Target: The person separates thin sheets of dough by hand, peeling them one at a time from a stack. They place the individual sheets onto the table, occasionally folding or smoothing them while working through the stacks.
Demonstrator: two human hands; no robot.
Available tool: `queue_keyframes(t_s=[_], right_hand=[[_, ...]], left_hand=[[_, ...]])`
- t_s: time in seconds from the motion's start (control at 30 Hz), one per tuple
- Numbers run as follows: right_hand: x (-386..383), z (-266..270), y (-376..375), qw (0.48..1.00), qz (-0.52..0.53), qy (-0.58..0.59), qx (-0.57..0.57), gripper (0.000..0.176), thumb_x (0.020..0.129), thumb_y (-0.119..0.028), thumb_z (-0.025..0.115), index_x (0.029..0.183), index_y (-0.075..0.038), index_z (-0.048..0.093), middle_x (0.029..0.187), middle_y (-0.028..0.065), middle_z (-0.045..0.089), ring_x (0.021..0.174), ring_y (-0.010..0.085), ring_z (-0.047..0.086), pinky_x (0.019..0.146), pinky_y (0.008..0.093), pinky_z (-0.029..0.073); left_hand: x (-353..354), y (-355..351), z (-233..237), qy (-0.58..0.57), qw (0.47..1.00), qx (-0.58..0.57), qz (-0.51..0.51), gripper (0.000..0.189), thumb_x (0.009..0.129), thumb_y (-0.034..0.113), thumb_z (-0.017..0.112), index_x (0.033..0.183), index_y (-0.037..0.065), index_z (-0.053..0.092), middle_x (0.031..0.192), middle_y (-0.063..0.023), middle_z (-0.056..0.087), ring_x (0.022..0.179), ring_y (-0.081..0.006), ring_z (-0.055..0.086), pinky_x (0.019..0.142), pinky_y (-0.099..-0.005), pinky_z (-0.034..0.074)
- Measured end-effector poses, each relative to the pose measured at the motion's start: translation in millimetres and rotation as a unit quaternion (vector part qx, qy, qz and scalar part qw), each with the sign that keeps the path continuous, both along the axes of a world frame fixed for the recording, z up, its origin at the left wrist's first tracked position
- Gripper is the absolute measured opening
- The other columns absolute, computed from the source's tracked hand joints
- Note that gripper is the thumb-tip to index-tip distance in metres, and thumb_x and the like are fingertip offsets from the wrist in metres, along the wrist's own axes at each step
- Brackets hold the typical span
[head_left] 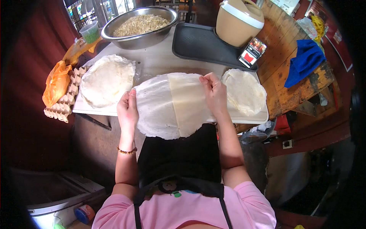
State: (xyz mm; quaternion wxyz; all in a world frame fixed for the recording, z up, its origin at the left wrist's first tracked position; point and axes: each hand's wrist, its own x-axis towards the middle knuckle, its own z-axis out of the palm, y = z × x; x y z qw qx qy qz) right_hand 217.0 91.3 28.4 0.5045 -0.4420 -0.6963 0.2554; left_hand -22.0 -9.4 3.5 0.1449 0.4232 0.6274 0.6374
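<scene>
A thin, round, pale wrapper sheet [158, 108] is stretched between my hands above the table's near edge, its right part a more yellowish tone. My left hand [127, 108] pinches its left edge between thumb and fingers. At the upper right edge, my right hand [214, 93] grips it with the fingers closed. A stack of round wrapper sheets [107, 81] lies on the table to the left of my left hand. Just right of my right hand is another pile of pale sheets [244, 91].
Behind are a steel bowl [172, 18] of sprouts, a green-filled cup [90, 32], a black tray [194, 40], a phone [251, 53] and a beige container [235, 28]. Egg cartons [68, 97] and an orange bag [56, 84] sit left; a blue cloth [305, 63] lies right.
</scene>
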Motion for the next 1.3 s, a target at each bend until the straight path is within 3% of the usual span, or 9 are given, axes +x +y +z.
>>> queue_keyframes(t_s=[0.07,0.13,0.27,0.73,0.87,0.93,1.03,1.2,1.3], right_hand=[[2.9,1.3,0.2,1.0,-0.014,0.004,0.019,0.022,0.093,-0.02,0.062,0.082,-0.002,0.056,0.058,0.0002,0.046,0.056,0.0071,0.038,0.052,0.0258,0.034],[7.0,4.1,-0.4,0.998,-0.05,-0.007,0.023,0.02,0.093,-0.019,0.061,0.084,-0.002,0.055,0.061,0.0124,0.055,0.052,0.0165,0.047,0.051,0.0319,0.039],[16.3,3.3,3.0,0.996,-0.074,0.002,0.04,0.02,0.093,-0.018,0.061,0.082,-0.002,0.056,0.061,0.0125,0.055,0.052,0.0168,0.047,0.051,0.0315,0.039],[63.2,6.9,21.7,0.988,-0.147,0.02,0.034,0.024,0.094,-0.017,0.06,0.076,-0.001,0.057,0.06,-0.0024,0.044,0.059,0.0062,0.036,0.054,0.0236,0.033],[101.1,-5.3,48.2,0.976,-0.185,0.029,0.108,0.024,0.093,-0.017,0.06,0.076,-0.001,0.057,0.061,-0.0023,0.044,0.059,0.0061,0.035,0.053,0.0232,0.032],[136.3,-9.4,62.2,0.981,-0.192,0.015,0.03,0.026,0.093,-0.023,0.06,0.081,0.0,0.058,0.066,0.0101,0.055,0.061,0.014,0.046,0.059,0.03,0.04],[131.3,-9.8,66.4,0.99,-0.135,-0.032,0.007,0.024,0.093,-0.023,0.059,0.085,0.0,0.061,0.068,0.0075,0.059,0.062,0.0132,0.052,0.059,0.0304,0.043],[122.6,26.9,71.0,0.998,-0.005,0.028,-0.058,0.021,0.091,-0.02,0.061,0.085,0.0,0.062,0.066,0.0025,0.058,0.06,0.0083,0.053,0.056,0.0265,0.042],[161.8,45.2,84.7,0.994,-0.072,0.084,-0.018,0.019,0.09,-0.019,0.062,0.087,0.0,0.066,0.064,0.0002,0.058,0.056,0.0072,0.049,0.052,0.025,0.04]], left_hand=[[-4.7,-2.2,-2.7,0.019,1.0,-0.009,0.013,0.043,0.099,0.027,0.052,0.067,-0.001,0.045,0.06,0.0018,0.033,0.061,-0.007,0.03,0.052,-0.0263,0.03],[-4.5,-4.7,0.6,0.036,0.998,-0.021,0.049,0.043,0.099,0.027,0.052,0.067,-0.001,0.044,0.059,0.0006,0.033,0.06,-0.0074,0.03,0.051,-0.0272,0.03],[-11.9,-5.3,-3.7,0.042,0.997,-0.005,0.061,0.043,0.099,0.026,0.052,0.068,-0.001,0.043,0.058,-0.0006,0.033,0.06,-0.0076,0.03,0.051,-0.0277,0.031],[-40.3,-20.6,5.0,0.067,0.988,-0.021,0.14,0.041,0.1,0.03,0.049,0.071,0.001,0.05,0.058,0.0031,0.034,0.058,-0.0059,0.03,0.05,-0.0257,0.028],[-66.8,-35.9,14.5,0.079,0.96,-0.073,0.26,0.039,0.099,0.032,0.051,0.089,-0.004,0.063,0.06,-0.0042,0.049,0.06,-0.0081,0.04,0.053,-0.0282,0.036],[-100.2,-46.7,-1.3,0.117,0.959,-0.038,0.256,0.037,0.1,0.029,0.05,0.092,-0.005,0.062,0.063,-0.0021,0.051,0.06,-0.0073,0.041,0.053,-0.026,0.035],[-95.8,-52.9,-7.6,0.014,0.99,0.015,0.137,0.036,0.101,0.027,0.047,0.094,-0.005,0.062,0.068,0.0052,0.051,0.062,-0.004,0.04,0.055,-0.0212,0.033],[-78.9,-44.4,-14.4,-0.045,0.993,0.077,0.071,0.033,0.101,0.027,0.05,0.086,0.0,0.061,0.078,0.0035,0.057,0.071,-0.0028,0.046,0.065,-0.0175,0.037],[-75.6,-41.1,-10.3,-0.071,0.991,0.094,0.067,0.033,0.101,0.028,0.051,0.086,0.001,0.061,0.078,0.0038,0.057,0.071,-0.003,0.046,0.065,-0.0178,0.037]])
